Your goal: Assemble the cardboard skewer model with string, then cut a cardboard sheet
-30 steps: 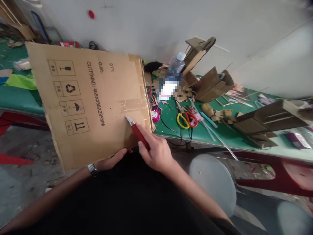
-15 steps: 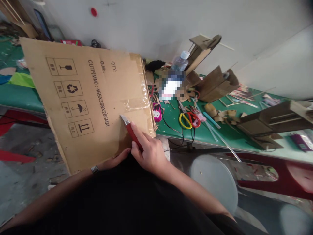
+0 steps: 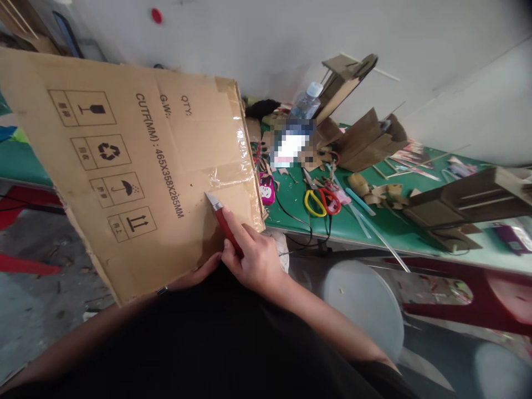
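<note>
A large printed cardboard sheet point(image 3: 137, 221) tilts up in front of my body, with shiny clear tape along its right edge. Its near edge rests in my left hand point(image 3: 199, 275), which is closed on it; most of those fingers are hidden under the board. My right hand point(image 3: 254, 257) is wrapped round a utility knife point(image 3: 224, 221) with a red handle, index finger laid along it. The bare blade points up and left over the board's face; whether the tip touches the cardboard I cannot tell.
A green-topped table point(image 3: 286, 213) runs behind the board along the wall. On it are scissors point(image 3: 322, 200), a clear bottle point(image 3: 305, 105), a pink tape measure-like case point(image 3: 266, 189) and brown cardboard models point(image 3: 369, 141). A round grey stool point(image 3: 361, 310) stands below at right.
The cardboard's far left side has swung left and toward me, so it looks larger and covers more of the table. The knife and my right hand stay nearly in place.
</note>
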`<action>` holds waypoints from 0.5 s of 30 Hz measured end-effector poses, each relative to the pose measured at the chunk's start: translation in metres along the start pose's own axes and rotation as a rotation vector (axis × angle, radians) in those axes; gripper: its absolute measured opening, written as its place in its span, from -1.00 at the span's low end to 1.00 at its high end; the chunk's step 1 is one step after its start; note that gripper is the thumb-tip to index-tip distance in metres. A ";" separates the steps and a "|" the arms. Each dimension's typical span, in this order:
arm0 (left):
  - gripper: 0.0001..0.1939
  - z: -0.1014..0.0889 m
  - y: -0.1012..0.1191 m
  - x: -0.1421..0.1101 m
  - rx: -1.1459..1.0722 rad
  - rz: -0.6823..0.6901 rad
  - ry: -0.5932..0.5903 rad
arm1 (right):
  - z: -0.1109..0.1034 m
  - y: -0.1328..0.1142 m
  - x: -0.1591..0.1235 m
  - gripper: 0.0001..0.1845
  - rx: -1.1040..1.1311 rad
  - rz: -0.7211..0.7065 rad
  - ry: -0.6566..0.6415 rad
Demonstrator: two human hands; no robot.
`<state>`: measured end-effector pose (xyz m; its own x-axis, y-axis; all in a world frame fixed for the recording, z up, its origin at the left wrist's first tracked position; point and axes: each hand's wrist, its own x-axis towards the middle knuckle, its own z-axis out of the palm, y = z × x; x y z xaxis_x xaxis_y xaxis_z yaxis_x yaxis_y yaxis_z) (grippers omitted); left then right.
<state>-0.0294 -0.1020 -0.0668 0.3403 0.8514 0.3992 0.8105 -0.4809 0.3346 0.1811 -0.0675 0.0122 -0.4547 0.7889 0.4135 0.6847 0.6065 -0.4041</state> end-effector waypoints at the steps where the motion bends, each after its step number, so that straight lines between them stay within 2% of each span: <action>1: -0.38 -0.002 0.004 0.001 0.024 0.012 0.028 | 0.000 0.000 0.000 -0.28 -0.003 0.004 0.002; 4: -0.40 -0.012 0.016 0.004 0.076 -0.026 0.121 | 0.001 0.002 0.000 -0.30 -0.010 0.017 0.018; 8: -0.37 -0.021 0.025 0.009 0.122 -0.032 0.150 | -0.001 0.005 0.000 -0.29 0.021 -0.010 0.037; 12: -0.28 -0.022 0.027 0.011 0.124 -0.018 0.195 | -0.004 0.006 -0.001 -0.29 0.055 -0.052 0.013; 15: -0.28 -0.018 0.022 0.011 0.067 0.008 0.185 | -0.006 0.005 -0.001 -0.32 0.049 -0.066 0.006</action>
<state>-0.0160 -0.1069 -0.0397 0.2585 0.7915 0.5538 0.8402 -0.4671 0.2753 0.1885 -0.0660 0.0147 -0.4942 0.7465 0.4456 0.6249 0.6614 -0.4148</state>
